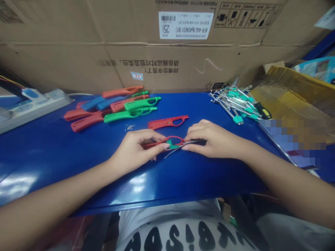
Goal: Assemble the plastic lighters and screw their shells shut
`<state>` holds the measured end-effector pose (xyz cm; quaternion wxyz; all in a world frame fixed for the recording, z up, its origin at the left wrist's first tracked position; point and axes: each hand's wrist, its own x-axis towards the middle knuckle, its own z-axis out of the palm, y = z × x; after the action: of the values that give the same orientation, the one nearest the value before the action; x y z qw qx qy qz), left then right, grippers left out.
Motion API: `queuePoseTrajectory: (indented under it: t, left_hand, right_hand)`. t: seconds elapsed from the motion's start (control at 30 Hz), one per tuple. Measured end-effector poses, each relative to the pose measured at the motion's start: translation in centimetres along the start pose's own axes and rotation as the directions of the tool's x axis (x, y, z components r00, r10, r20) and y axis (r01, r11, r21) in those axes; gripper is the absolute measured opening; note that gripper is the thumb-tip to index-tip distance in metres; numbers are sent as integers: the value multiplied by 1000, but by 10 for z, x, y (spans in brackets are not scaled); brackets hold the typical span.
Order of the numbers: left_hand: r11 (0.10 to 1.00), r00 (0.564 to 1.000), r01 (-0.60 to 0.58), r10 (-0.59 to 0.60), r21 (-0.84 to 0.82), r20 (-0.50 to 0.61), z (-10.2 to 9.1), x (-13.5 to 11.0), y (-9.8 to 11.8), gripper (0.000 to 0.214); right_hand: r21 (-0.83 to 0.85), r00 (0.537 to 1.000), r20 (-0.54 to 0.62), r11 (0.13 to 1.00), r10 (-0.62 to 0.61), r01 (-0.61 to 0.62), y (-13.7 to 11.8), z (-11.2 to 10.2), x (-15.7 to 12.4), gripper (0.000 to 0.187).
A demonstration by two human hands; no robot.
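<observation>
My left hand (138, 145) is closed on the handle end of a red utility-lighter housing (178, 138), thumb beside its green trigger (172, 144). My right hand (206, 139) pinches at the housing's narrow end, with a slim grey metal piece (173, 151) running slantwise below it; whether this is a tool or a lighter part I cannot tell. Just beyond both hands lies another red housing half (167, 122), its inner side up. Small metal pins or screws (129, 127) are scattered past my left fingers. My left palm hides part of the held housing.
Red, blue and green housings (115, 106) lie heaped at the back left, near a white power strip (52, 104). Metal tubes with green parts and wires (237, 101) are piled back right, beside a taped carton (295, 101). A large cardboard box (86, 62) walls off the back.
</observation>
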<state>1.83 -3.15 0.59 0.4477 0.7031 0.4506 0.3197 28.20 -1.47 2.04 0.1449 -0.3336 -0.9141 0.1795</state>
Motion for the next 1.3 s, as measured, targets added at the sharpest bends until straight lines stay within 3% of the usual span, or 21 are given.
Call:
queuePoseTrajectory:
  t: [0.37, 0.53, 0.7, 0.97, 1.17, 1.23, 1.3]
  left_hand:
    - [994, 995, 102, -101, -26, 27, -1, 6, -4, 31]
    - [990, 989, 140, -138, -19, 54, -4, 8, -6, 29]
    - [984, 981, 174, -170, -32, 93, -6, 10, -8, 29]
    - [968, 965, 242, -233, -64, 119, -9, 12, -3, 25]
    - [972, 971, 224, -216, -76, 98, -9, 11, -6, 25]
    - [980, 973, 199, -197, -12, 119, -9, 12, -9, 29]
    - [989, 988, 83, -99, 124, 121, -9, 11, -10, 29]
  right_hand:
    - [-27, 993, -70, 995, 95, -97, -4, 8, 3, 21]
    - [44, 985, 19, 984, 169, -170, -3, 0, 2, 23]
    - [-9, 958, 116, 965, 262, -263, -5, -7, 0, 29]
    - [31, 974, 91, 977, 209, -213, -4, 1, 1, 27]
    - [30, 979, 84, 982, 186, -189, -5, 3, 1, 25]
    - [14, 980, 81, 982, 184, -186, -5, 0, 1, 25]
    - [-33, 983, 106, 989, 149, -146, -5, -5, 0, 26]
